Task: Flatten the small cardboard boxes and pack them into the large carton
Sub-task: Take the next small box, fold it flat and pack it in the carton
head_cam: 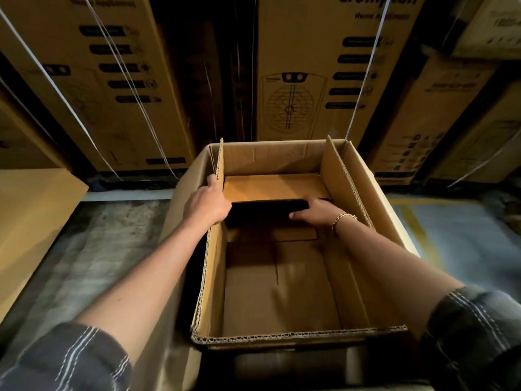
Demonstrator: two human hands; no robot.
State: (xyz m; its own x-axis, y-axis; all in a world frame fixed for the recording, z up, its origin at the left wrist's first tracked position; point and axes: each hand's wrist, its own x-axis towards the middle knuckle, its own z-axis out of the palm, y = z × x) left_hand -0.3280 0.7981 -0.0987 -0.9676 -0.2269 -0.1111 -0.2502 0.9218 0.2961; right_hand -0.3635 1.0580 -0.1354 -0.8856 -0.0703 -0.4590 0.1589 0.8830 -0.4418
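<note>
The large carton (363, 190) stands open on the floor in the middle, its flaps upright. Inside, at the far end, lies a flattened small cardboard box (270, 186), brown on top with a dark near edge. My left hand (208, 203) grips the top edge of the carton's left wall, fingers curled over it. My right hand (317, 211), with a gold bracelet on the wrist, reaches into the carton and rests flat against the near edge of the flattened box, fingers pointing left. The near half of the carton's bottom is bare cardboard.
Tall printed cartons bound with white straps (318, 66) are stacked like a wall right behind the carton. A plain cardboard sheet or box (33, 221) sits at the left. Concrete floor (93, 249) lies to the left, and painted floor (456, 235) to the right.
</note>
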